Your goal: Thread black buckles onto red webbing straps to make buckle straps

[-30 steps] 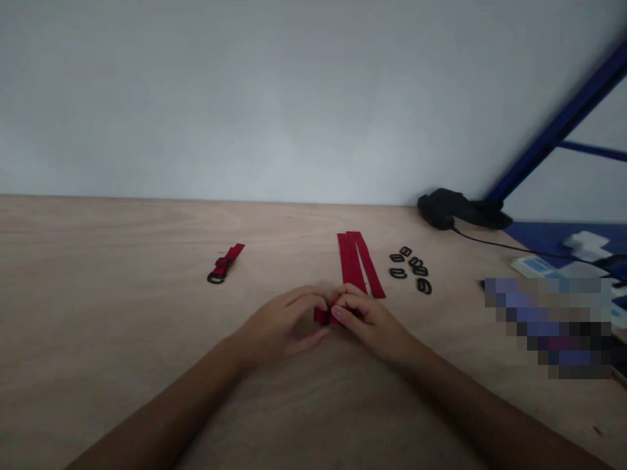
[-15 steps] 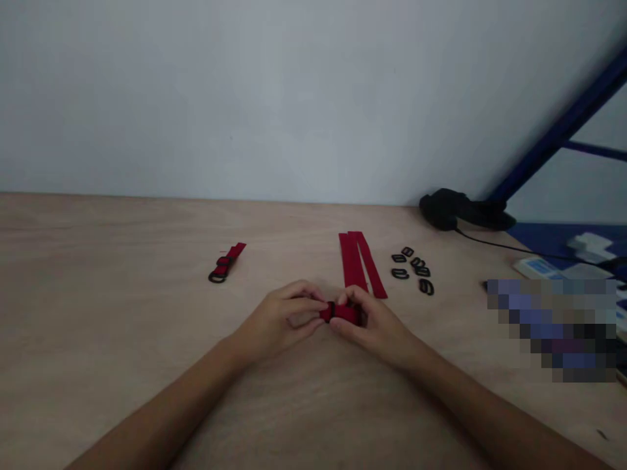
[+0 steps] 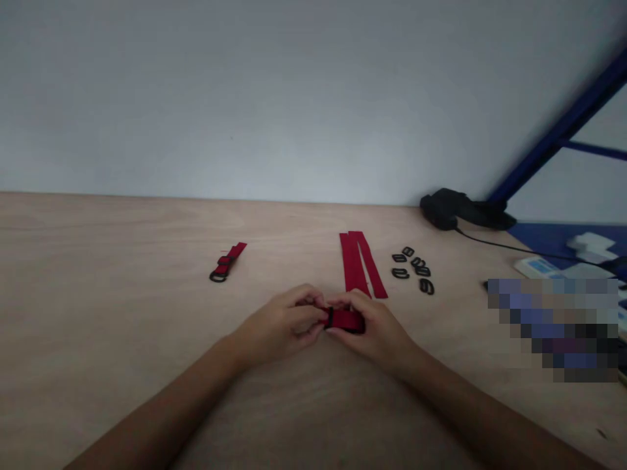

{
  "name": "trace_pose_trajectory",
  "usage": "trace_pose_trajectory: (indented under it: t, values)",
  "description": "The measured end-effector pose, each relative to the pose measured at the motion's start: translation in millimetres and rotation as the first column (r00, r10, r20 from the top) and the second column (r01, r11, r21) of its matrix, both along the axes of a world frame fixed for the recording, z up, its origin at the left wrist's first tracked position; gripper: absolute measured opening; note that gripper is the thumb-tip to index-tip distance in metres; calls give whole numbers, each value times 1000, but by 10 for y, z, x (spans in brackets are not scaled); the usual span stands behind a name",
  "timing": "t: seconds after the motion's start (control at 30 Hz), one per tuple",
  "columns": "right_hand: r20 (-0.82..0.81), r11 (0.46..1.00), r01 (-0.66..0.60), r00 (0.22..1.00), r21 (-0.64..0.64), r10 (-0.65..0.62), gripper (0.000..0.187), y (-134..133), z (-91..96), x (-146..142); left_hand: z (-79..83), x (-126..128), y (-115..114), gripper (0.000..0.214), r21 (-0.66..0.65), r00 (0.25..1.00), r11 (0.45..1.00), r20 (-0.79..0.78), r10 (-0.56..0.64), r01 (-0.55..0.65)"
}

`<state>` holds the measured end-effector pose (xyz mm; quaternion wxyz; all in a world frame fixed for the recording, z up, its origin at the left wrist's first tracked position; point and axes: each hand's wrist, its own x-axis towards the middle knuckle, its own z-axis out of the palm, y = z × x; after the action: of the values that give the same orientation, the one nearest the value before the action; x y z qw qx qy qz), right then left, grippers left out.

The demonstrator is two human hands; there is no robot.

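Between my hands is a red webbing strap point(image 3: 347, 320) with a black slider buckle point(image 3: 330, 318) around it. My left hand point(image 3: 289, 320) is closed on the strap's left end, fingertips right beside the slider. My right hand point(image 3: 375, 326) grips the folded part to the right, its thumb along the lower edge and its fingers over the top. Part of the strap is hidden by my fingers. Just beyond my right hand lie flat red webbing strips point(image 3: 356, 264). Off to the left rests another red strap point(image 3: 228, 261), fitted with a black slider and a D-ring point(image 3: 218, 277).
Several loose black buckles and rings point(image 3: 420, 266) lie right of the strips. A black device point(image 3: 443, 209) with a cable point(image 3: 509, 245) sits near the wall. At the right are a blurred-out patch point(image 3: 563, 326), white items point(image 3: 592, 248) and a blue metal frame point(image 3: 539, 143).
My left fingers have closed in more tightly by the slider, and my right fingertips have shifted left toward it. More of the folded red strap shows under my right hand.
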<state>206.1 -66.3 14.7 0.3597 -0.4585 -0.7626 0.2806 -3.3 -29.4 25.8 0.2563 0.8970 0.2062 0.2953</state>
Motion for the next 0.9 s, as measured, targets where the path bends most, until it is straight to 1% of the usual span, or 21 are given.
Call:
trace_pose_trajectory:
  t: [0.07,0.13,0.2,0.27,0.43,0.5,0.6,0.77,0.9]
  values:
    - [-7,998,56,998,-39,-56,39,6,3,7,-4,2,2,15,10,999,1000,37,24,-24]
    - [-4,998,40,999,-40,-41,35,16,18,18,-7,1,1,14,3,997,999,60,38,-38]
    - [10,1000,-12,1000,-10,12,30,26,33,29,-7,-2,-3,13,-2,996,999,76,36,-36]
    - [17,998,-56,998,22,56,29,34,35,36,-6,-7,-6,13,-8,997,1000,73,28,-27]
    - [67,992,-48,997,117,40,31,30,-3,38,-4,-20,-4,14,32,999,999,45,5,-6]
    - [101,984,-73,993,160,57,32,17,-2,36,2,-23,-9,15,43,1000,999,18,-4,3]
    - [123,979,-94,990,182,73,33,-10,31,30,21,-23,-25,15,50,1000,999,-8,-3,3]
    - [138,981,-71,989,180,46,35,-23,60,14,24,-5,-38,15,86,1000,996,-30,-7,10]
    - [134,987,12,990,160,-34,33,2,22,17,-2,6,-22,13,73,1000,997,28,6,-8]
